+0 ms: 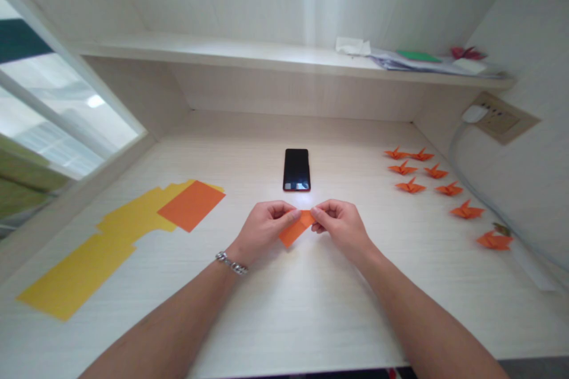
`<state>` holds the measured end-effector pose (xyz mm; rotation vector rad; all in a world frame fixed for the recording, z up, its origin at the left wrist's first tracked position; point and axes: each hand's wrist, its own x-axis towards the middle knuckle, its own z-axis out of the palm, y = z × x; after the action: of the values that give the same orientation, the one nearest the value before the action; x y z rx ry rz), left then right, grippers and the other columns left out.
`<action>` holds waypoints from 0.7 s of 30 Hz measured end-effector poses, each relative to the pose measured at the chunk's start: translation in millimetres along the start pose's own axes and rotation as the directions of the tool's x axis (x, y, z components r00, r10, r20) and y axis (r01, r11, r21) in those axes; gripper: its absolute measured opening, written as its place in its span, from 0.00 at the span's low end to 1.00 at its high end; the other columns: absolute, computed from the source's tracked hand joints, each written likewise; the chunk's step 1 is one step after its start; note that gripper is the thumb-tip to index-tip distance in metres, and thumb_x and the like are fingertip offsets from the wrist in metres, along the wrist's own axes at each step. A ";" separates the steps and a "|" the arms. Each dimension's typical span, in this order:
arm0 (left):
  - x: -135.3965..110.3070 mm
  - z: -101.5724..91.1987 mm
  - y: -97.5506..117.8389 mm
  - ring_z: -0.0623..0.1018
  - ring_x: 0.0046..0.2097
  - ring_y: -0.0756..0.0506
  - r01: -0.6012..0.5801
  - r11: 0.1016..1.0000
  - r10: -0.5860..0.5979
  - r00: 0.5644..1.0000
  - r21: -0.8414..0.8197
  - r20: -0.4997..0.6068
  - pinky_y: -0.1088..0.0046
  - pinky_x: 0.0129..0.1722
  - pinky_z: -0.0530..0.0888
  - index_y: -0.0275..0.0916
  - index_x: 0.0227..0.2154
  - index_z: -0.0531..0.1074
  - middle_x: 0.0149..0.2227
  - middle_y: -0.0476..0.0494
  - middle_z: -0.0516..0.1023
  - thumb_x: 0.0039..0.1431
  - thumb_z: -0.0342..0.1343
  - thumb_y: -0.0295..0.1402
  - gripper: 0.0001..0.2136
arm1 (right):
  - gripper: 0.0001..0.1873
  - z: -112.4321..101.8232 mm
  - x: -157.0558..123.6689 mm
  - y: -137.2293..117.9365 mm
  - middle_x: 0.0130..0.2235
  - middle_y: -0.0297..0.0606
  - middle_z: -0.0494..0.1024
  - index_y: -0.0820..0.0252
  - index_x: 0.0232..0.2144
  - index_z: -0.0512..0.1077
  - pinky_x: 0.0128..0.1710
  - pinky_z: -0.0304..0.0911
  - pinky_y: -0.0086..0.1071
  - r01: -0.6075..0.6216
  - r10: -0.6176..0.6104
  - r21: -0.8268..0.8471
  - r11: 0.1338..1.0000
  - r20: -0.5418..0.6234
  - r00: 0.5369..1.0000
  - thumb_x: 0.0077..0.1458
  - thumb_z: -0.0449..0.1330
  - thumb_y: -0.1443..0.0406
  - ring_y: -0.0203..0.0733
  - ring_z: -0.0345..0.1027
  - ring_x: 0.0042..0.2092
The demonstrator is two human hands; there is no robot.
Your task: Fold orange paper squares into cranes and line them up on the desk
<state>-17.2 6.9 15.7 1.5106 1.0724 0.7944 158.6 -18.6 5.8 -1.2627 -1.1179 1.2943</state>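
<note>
Between my two hands is a small folded piece of orange paper, just above the desk. My left hand pinches its upper left part between thumb and fingers; a silver chain bracelet circles that wrist. At the paper's upper right corner, my right hand pinches with thumb and forefinger. A black phone lies flat on the desk just beyond the hands. To the left, an orange paper square rests on spread yellow paper sheets.
Several folded orange paper cranes stand along the right side of the desk. A grey cable runs from a plug in the wall socket past them. Papers lie on the shelf above the desk's back.
</note>
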 end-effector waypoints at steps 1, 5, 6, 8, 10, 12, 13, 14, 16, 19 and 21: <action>-0.3 0.4 0.5 0.72 0.27 0.49 0.004 1.000 -0.004 1.000 0.004 -0.014 0.76 0.26 0.67 0.33 0.28 0.76 0.26 0.46 0.77 0.53 0.59 0.42 0.14 | 0.16 0.6 0.0 0.0 0.20 0.36 0.76 0.64 0.27 0.73 0.25 0.67 0.28 -0.004 0.004 -0.004 1.000 0.002 1.000 0.47 0.65 0.55 0.35 0.69 0.23; -0.4 0.0 2.1 0.72 0.27 0.49 -0.006 1.000 0.006 1.000 0.012 -0.019 0.76 0.26 0.67 0.33 0.28 0.76 0.26 0.46 0.77 0.54 0.57 0.41 0.14 | 0.15 -0.2 0.8 1.6 0.21 0.37 0.76 0.64 0.27 0.73 0.26 0.67 0.30 -0.011 0.011 -0.020 1.000 0.001 1.000 0.47 0.65 0.55 0.36 0.70 0.24; -0.6 -0.2 2.6 0.72 0.27 0.49 -0.016 0.999 0.016 1.000 0.028 -0.017 0.76 0.26 0.67 0.33 0.28 0.76 0.26 0.46 0.77 0.54 0.57 0.41 0.14 | 0.15 -1.0 1.1 2.4 0.21 0.36 0.76 0.63 0.27 0.73 0.27 0.67 0.30 -0.010 0.010 -0.027 1.000 0.010 1.000 0.48 0.64 0.56 0.36 0.70 0.24; -1.2 -0.4 3.7 0.72 0.28 0.49 -0.046 0.995 0.047 0.999 0.088 -0.016 0.76 0.26 0.67 0.33 0.28 0.76 0.26 0.45 0.77 0.55 0.56 0.40 0.13 | 0.13 -2.6 1.3 3.9 0.22 0.37 0.76 0.63 0.28 0.73 0.28 0.67 0.30 0.008 -0.005 -0.077 0.997 0.048 0.999 0.49 0.63 0.58 0.37 0.70 0.25; -2.3 -0.7 4.8 0.73 0.29 0.48 -0.085 0.982 0.086 0.996 0.168 -0.001 0.76 0.28 0.68 0.34 0.27 0.77 0.27 0.45 0.78 0.56 0.55 0.38 0.12 | 0.10 -3.9 0.6 4.6 0.24 0.37 0.76 0.63 0.28 0.74 0.29 0.66 0.30 0.054 -0.035 -0.172 0.984 0.109 0.993 0.50 0.61 0.60 0.37 0.70 0.26; -3.6 -0.8 5.9 0.75 0.31 0.47 -0.126 0.962 0.122 0.992 0.241 0.035 0.76 0.31 0.68 0.35 0.27 0.77 0.27 0.45 0.79 0.56 0.54 0.37 0.11 | 0.08 -4.4 -0.9 3.8 0.26 0.37 0.77 0.62 0.29 0.75 0.29 0.64 0.29 0.123 -0.077 -0.290 0.949 0.164 0.983 0.51 0.60 0.62 0.38 0.70 0.28; -4.3 -0.8 6.4 0.75 0.31 0.47 -0.144 0.953 0.135 0.989 0.266 0.054 0.75 0.32 0.69 0.36 0.27 0.77 0.28 0.45 0.79 0.56 0.54 0.36 0.11 | 0.07 -4.4 -2.0 2.7 0.26 0.36 0.77 0.61 0.28 0.75 0.29 0.63 0.29 0.155 -0.097 -0.344 0.926 0.180 0.979 0.51 0.59 0.63 0.38 0.69 0.28; -4.9 -0.8 6.9 0.75 0.32 0.47 -0.159 0.946 0.145 0.987 0.284 0.071 0.75 0.33 0.69 0.36 0.27 0.78 0.28 0.45 0.80 0.56 0.54 0.36 0.11 | 0.07 -4.3 -3.0 1.3 0.26 0.36 0.76 0.61 0.28 0.75 0.29 0.62 0.29 0.182 -0.115 -0.390 0.903 0.190 0.975 0.51 0.58 0.64 0.37 0.69 0.29; -5.6 -0.8 7.7 0.76 0.32 0.47 -0.177 0.938 0.157 0.984 0.299 0.090 0.75 0.34 0.69 0.37 0.27 0.78 0.30 0.45 0.80 0.56 0.54 0.35 0.10 | 0.07 -3.8 -4.7 -1.9 0.25 0.35 0.76 0.61 0.27 0.75 0.29 0.60 0.28 0.214 -0.136 -0.458 0.863 0.197 0.971 0.50 0.58 0.66 0.37 0.67 0.28; -5.3 -1.8 8.3 0.76 0.32 0.47 -0.169 0.940 0.147 0.985 0.297 0.095 0.76 0.34 0.69 0.37 0.26 0.78 0.29 0.46 0.80 0.56 0.54 0.35 0.10 | 0.08 -4.8 -5.0 -5.8 0.24 0.33 0.76 0.60 0.26 0.76 0.28 0.59 0.28 0.212 -0.126 -0.497 0.841 0.202 0.971 0.49 0.56 0.67 0.37 0.67 0.28; -4.1 -4.1 8.1 0.75 0.31 0.47 -0.144 0.946 0.127 0.989 0.290 0.079 0.76 0.32 0.68 0.36 0.26 0.78 0.28 0.46 0.80 0.55 0.55 0.36 0.10 | 0.08 -8.6 -3.4 -6.5 0.24 0.34 0.76 0.59 0.26 0.76 0.27 0.59 0.28 0.183 -0.093 -0.492 0.851 0.201 0.975 0.48 0.56 0.67 0.37 0.67 0.27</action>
<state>-20.7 4.4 24.7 1.8658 1.0868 0.7000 167.4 -21.4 12.3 -1.4316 -1.7245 1.0415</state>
